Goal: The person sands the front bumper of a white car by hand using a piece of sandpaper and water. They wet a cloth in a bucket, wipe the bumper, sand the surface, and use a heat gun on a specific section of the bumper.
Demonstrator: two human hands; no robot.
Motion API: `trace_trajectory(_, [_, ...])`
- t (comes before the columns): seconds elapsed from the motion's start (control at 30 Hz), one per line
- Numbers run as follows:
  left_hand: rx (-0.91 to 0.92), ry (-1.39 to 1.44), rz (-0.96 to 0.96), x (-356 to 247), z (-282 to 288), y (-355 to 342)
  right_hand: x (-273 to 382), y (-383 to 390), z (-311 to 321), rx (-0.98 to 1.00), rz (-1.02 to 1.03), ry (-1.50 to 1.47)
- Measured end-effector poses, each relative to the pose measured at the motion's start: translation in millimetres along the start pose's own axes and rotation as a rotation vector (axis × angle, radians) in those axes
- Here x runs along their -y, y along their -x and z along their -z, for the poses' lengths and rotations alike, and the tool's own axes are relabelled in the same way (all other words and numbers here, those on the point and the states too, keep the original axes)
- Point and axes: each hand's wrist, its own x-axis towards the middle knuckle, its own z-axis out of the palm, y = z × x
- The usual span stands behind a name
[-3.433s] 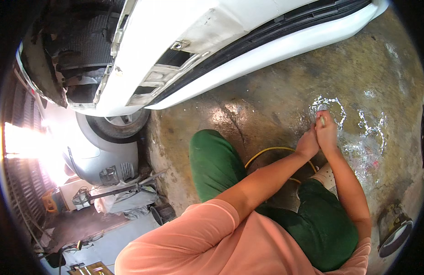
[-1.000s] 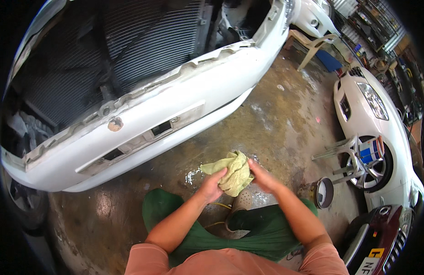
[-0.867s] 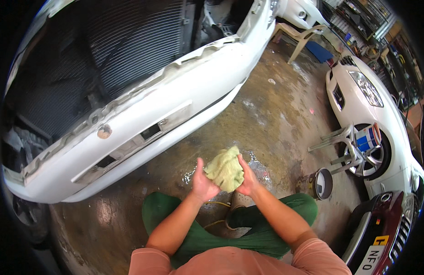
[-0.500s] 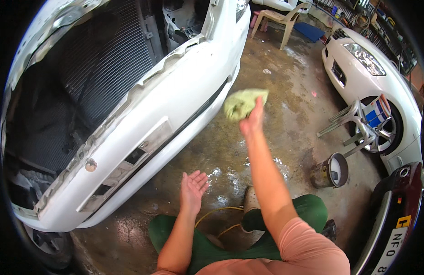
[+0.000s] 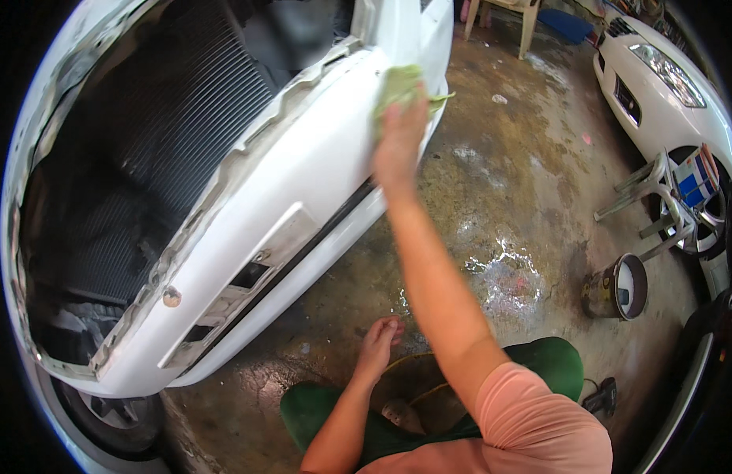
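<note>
A white car bumper [image 5: 283, 170] runs diagonally across the left half of the head view, with an opening and a bare plate recess in its face. My right hand [image 5: 399, 154] reaches far out and holds a light green cloth [image 5: 398, 87] against the bumper's far end. Motion blurs that hand a little, and its palm side is hidden. Low in front of my body hangs my left hand [image 5: 378, 344], its fingers loosely curled in with nothing visible in them. It touches neither the bumper nor the cloth.
Behind the bumper is a dark radiator [image 5: 200, 87]. At right stand a bucket [image 5: 599, 292], a grey stool [image 5: 654, 189] bearing a blue and white can [image 5: 692, 180], and another white car [image 5: 647, 99]. A yellow hose [image 5: 413, 359] lies by my feet on the wet floor [image 5: 492, 205].
My right hand has carried the cloth from above the floor up and left onto the bumper. My left hand has curled its fingers and moved right and down. The view has shifted.
</note>
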Motion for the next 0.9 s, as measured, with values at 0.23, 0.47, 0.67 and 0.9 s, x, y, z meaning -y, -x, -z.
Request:
trace_trajectory(0.23, [0.075,-0.14,0.036,39.1,-18.6,-56.9,42.4,153.6,-2.5,0.299,0.242,0.013])
trace_trajectory(0.47, [0.05,-0.535,-0.182,80.8,14.1,-87.4,-13.8,25.3,-0.1,-0.005,-0.234,-0.209])
trace_trajectory(0.67, [-0.024,-0.261,-0.155,29.7,-6.9,-60.6,-112.1,-106.8,87.8,0.065,-0.384,-0.092])
trace_trajectory(0.9, [-0.2,-0.456,-0.897,-55.7,-51.7,4.7,-2.9,51.9,178.6,0.738,-1.113,-0.44])
